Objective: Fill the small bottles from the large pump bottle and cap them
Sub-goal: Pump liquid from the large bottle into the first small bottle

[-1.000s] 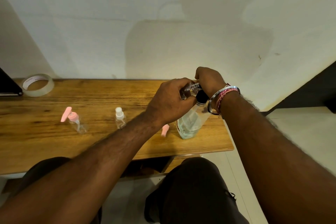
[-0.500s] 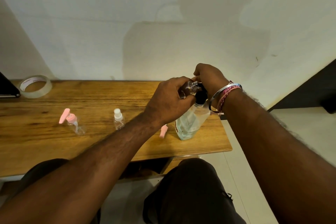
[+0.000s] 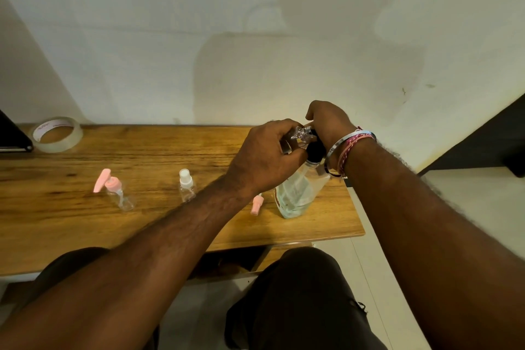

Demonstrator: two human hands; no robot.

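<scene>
The large clear pump bottle (image 3: pixel 295 193) stands near the table's right edge, partly filled with pale liquid, its black pump top (image 3: pixel 314 150) under my hands. My left hand (image 3: pixel 264 156) holds a small clear bottle (image 3: pixel 301 135) tilted, its open neck at the pump's spout. My right hand (image 3: pixel 329 122) rests curled over the pump head. A loose pink cap (image 3: pixel 257 204) lies beside the large bottle. Further left stand a small bottle with a white spray top (image 3: pixel 186 186) and one with a pink pump top (image 3: pixel 115 189).
A roll of clear tape (image 3: pixel 56 133) lies at the back left of the wooden table (image 3: pixel 142 224), by a dark object (image 3: pixel 11 136) at the left edge. The table ends just right of the large bottle. My knees sit below its front edge.
Both hands stay at the pump top with the small bottle; they have shifted very slightly, and the camera view drifted a little.
</scene>
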